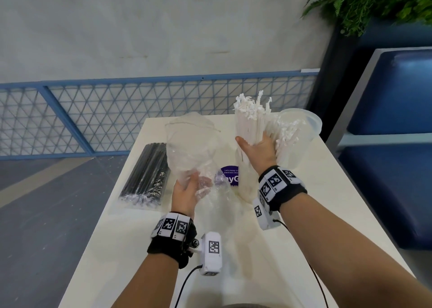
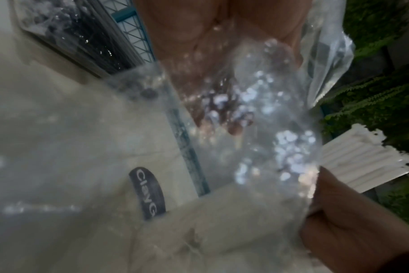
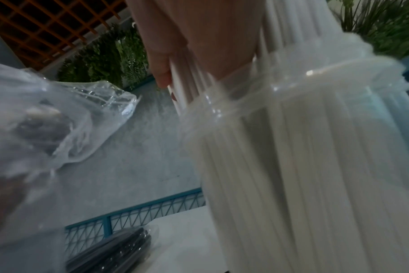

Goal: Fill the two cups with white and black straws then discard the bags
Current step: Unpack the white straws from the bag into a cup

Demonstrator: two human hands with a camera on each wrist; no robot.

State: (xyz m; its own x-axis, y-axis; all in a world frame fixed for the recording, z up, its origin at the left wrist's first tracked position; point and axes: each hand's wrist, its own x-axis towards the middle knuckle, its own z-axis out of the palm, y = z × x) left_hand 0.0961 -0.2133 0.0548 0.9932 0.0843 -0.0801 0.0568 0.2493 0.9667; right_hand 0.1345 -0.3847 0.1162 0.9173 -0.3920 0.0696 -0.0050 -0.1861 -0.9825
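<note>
- Right hand [image 1: 258,149] grips the white straws [image 1: 250,123] standing in the clear cup [image 3: 315,140], centre right of the head view; settle them gently
- Left hand [image 1: 187,193] clutches the empty bag [image 1: 189,144], centre; black straws [image 1: 147,172] wait bagged at left on the worktop [image 1: 140,249]

Clear empty bag [image 1: 187,148], crumpled and shiny, held up off the cream table, mouth upward, above the table's left-centre. White straws [image 1: 251,130], a thick bundle, upright in a clear cup [image 1: 247,186] at table centre, bent tips fanned well above its rim. Second clear cup [image 1: 301,130] just right of the first, partly hidden, contents unclear from here. Black straws [image 1: 147,169], sealed in their own clear bag [image 1: 140,201], flat along the table's left edge, untouched, long axis running away from the viewer.
</note>
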